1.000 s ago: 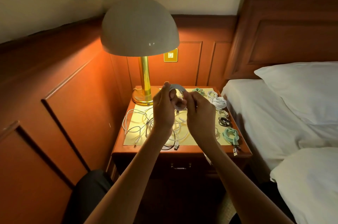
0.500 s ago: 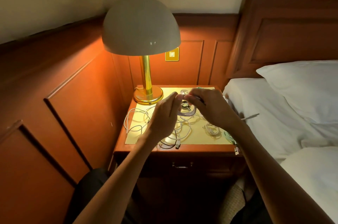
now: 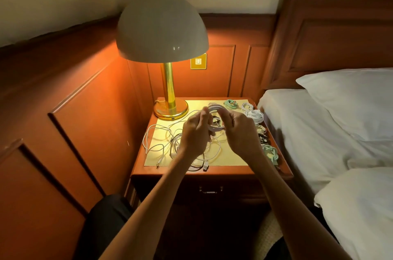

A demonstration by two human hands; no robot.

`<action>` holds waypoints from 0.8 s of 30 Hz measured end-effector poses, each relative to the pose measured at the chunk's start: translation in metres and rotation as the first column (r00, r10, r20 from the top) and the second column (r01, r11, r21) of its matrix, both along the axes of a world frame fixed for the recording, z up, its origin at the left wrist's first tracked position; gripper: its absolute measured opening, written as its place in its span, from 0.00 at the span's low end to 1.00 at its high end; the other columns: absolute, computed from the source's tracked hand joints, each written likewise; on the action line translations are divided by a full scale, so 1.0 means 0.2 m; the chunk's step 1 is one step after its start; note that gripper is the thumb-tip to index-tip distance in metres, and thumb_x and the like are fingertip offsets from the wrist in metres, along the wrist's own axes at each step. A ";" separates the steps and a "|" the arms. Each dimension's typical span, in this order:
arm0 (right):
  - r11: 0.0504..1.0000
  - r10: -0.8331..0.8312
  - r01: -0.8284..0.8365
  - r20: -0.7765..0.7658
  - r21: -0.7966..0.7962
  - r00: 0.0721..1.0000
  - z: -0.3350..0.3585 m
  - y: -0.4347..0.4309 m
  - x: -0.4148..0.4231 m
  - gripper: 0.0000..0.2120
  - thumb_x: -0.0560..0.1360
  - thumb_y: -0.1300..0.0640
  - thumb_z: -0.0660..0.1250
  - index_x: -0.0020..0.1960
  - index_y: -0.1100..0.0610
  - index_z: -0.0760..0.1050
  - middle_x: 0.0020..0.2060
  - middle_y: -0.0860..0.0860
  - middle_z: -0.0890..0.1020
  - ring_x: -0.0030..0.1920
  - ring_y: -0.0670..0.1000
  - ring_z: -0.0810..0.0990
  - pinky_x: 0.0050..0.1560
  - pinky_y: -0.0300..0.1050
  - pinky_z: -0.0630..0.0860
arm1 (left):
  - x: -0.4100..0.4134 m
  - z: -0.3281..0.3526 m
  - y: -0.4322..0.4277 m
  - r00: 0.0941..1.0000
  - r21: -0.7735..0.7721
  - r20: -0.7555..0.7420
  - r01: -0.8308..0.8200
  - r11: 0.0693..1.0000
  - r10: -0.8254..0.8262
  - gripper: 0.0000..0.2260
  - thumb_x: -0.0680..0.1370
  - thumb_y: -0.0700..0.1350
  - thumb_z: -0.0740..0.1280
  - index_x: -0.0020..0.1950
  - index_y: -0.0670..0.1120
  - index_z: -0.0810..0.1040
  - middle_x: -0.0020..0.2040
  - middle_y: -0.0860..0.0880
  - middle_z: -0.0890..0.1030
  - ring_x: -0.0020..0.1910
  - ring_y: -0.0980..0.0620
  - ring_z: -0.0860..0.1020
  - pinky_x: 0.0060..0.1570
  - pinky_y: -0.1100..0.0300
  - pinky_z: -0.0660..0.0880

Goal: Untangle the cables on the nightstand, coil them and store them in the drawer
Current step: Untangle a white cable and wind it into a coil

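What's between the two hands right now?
Head view: a white cable coil spans the gap, left hand and right hand each gripping a side.

No text, label, brand or number is legible on anything here.

Lamp [image 3: 162, 28]: domed cream shade, brass stem, round brass base, lit.
Mat [image 3: 231, 154]: yellow rectangle, the lamp base at its far left corner.
Switch plate [image 3: 198, 61]: brass-coloured, on the wall behind the lamp.
Panelling [image 3: 85, 121]: reddish wood, left and behind.
Headboard [image 3: 340, 36]: dark wood, far right.
Bed [image 3: 297, 132]: white sheet.
Pillow [image 3: 350, 100]: white, by the headboard.
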State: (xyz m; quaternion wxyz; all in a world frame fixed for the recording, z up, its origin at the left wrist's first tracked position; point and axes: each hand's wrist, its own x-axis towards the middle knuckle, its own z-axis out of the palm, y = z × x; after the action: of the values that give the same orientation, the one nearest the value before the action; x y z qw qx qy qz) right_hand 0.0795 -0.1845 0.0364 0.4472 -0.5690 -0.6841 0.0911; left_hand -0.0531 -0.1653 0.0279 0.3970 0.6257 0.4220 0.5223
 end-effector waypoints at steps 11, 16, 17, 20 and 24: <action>0.955 0.295 -0.291 0.186 -0.048 0.937 0.08 0.04 0.12 0.20 0.83 0.41 0.54 0.35 0.47 0.71 0.28 0.48 0.73 0.31 0.50 0.73 0.36 0.52 0.73 | -0.09 0.03 0.03 0.947 0.285 -0.256 0.264 0.921 -0.192 0.17 0.87 0.46 0.52 0.41 0.52 0.73 0.31 0.58 0.70 0.29 0.57 0.67 0.31 0.64 0.65; 0.949 0.316 -0.304 0.203 -0.086 0.927 0.10 0.07 0.14 0.29 0.82 0.35 0.49 0.45 0.54 0.80 0.36 0.52 0.80 0.37 0.51 0.79 0.41 0.55 0.75 | -0.04 0.03 0.01 0.964 0.150 -0.193 0.213 0.965 -0.183 0.20 0.86 0.51 0.50 0.41 0.45 0.72 0.34 0.57 0.70 0.34 0.56 0.66 0.37 0.61 0.64; 0.946 0.325 -0.313 0.207 -0.086 0.923 0.10 0.07 0.15 0.29 0.82 0.35 0.49 0.45 0.55 0.80 0.36 0.52 0.80 0.38 0.52 0.79 0.41 0.55 0.75 | -0.04 0.04 0.01 0.962 0.090 -0.160 0.239 0.967 -0.223 0.22 0.86 0.51 0.49 0.42 0.40 0.72 0.36 0.52 0.70 0.35 0.55 0.67 0.37 0.61 0.65; 0.953 0.302 -0.288 0.209 -0.095 0.930 0.10 0.06 0.15 0.32 0.80 0.33 0.49 0.43 0.57 0.79 0.34 0.53 0.79 0.36 0.54 0.78 0.41 0.57 0.76 | -0.02 0.06 -0.02 0.955 -0.079 -0.004 0.296 0.952 -0.298 0.20 0.87 0.48 0.49 0.40 0.42 0.69 0.32 0.49 0.65 0.26 0.59 0.63 0.27 0.65 0.62; 0.953 0.295 -0.281 0.143 -0.110 0.945 0.15 0.02 0.19 0.16 0.81 0.40 0.58 0.56 0.51 0.72 0.33 0.53 0.80 0.31 0.50 0.77 0.36 0.46 0.76 | -0.03 0.02 -0.02 0.974 -0.012 -0.130 0.183 0.983 -0.183 0.17 0.87 0.48 0.52 0.40 0.49 0.71 0.33 0.53 0.67 0.29 0.60 0.64 0.32 0.63 0.61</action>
State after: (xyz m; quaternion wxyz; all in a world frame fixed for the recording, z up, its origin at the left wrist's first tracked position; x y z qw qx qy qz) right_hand 0.1172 -0.1798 0.0664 0.3479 -0.4876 -0.7884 0.1402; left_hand -0.0589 -0.1694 0.0309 0.4149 0.6948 0.3875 0.4416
